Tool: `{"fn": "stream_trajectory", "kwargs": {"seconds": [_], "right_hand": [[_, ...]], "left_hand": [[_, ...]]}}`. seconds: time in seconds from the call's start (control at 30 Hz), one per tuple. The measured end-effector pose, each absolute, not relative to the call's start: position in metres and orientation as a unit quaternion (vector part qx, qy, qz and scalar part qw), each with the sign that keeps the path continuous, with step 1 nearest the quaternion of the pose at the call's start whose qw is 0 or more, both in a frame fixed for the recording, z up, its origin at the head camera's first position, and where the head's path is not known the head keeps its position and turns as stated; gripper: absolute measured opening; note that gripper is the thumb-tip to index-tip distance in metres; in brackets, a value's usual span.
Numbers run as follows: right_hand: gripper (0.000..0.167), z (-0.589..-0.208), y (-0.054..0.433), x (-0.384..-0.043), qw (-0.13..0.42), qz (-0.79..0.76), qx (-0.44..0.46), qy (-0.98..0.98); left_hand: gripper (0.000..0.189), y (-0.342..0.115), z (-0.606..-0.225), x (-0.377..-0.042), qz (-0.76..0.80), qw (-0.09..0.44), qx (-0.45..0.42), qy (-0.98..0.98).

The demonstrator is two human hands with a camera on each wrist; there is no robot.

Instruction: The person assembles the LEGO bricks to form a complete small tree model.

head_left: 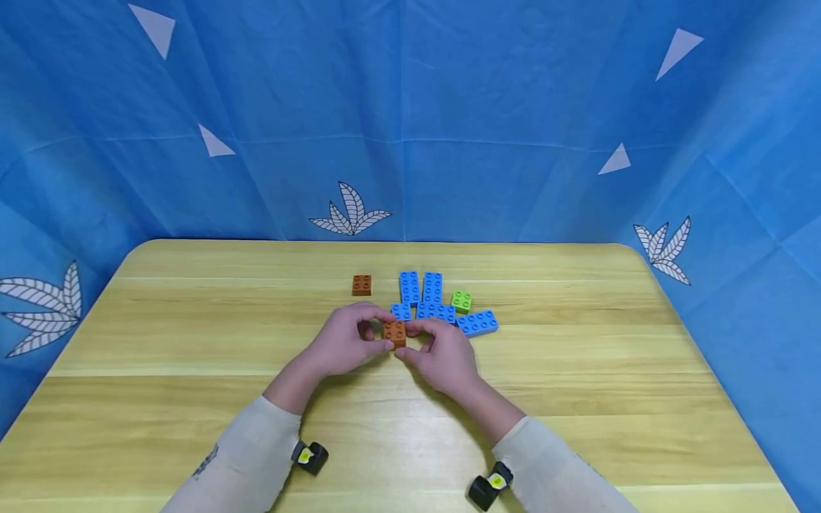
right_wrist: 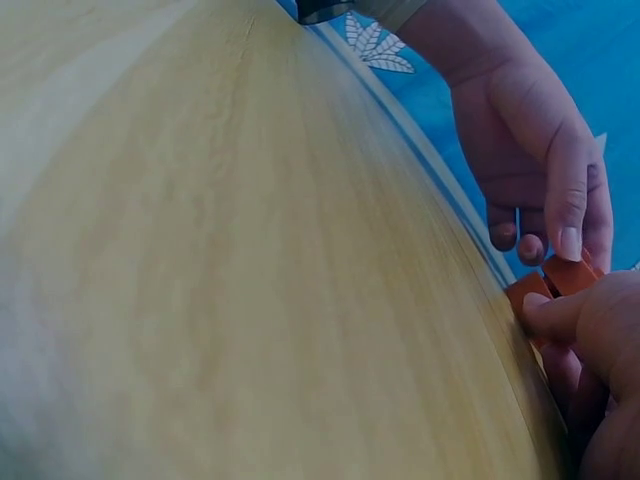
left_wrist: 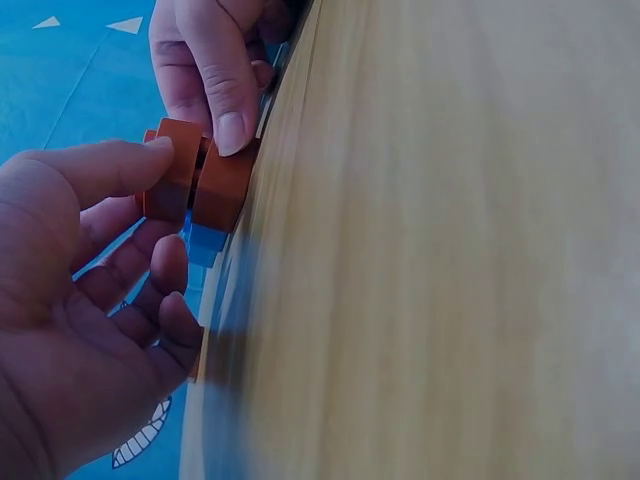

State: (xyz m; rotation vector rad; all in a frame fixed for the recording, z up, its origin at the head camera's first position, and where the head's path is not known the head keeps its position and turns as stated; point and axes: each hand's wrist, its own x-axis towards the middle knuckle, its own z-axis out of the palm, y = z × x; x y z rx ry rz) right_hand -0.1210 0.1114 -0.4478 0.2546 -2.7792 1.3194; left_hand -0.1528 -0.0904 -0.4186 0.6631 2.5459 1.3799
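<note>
My left hand pinches a brown toy building brick between thumb and fingers. Just beneath it is a second brown brick, which my right hand pinches low by the tabletop. In the left wrist view a narrow dark gap shows between the two bricks, and the upper one sits slightly askew. Whether their studs touch I cannot tell. Right behind the hands lie several blue bricks, among them a small one and a longer one.
A loose brown brick lies behind my left hand. Two blue bricks point toward the back, a green brick stands to their right, and another blue brick lies angled. The wooden table ends at a blue curtain.
</note>
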Motion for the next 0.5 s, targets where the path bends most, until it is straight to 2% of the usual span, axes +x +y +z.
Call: {"fn": "stream_trajectory", "kwargs": {"seconds": [0.5], "right_hand": [[0.038,-0.4480,0.1112,-0.1208,0.028,0.419,0.082,-0.904]], "left_hand": [[0.027,-0.0844,-0.4222,-0.1554,0.445,0.068,0.233,0.862]]}}
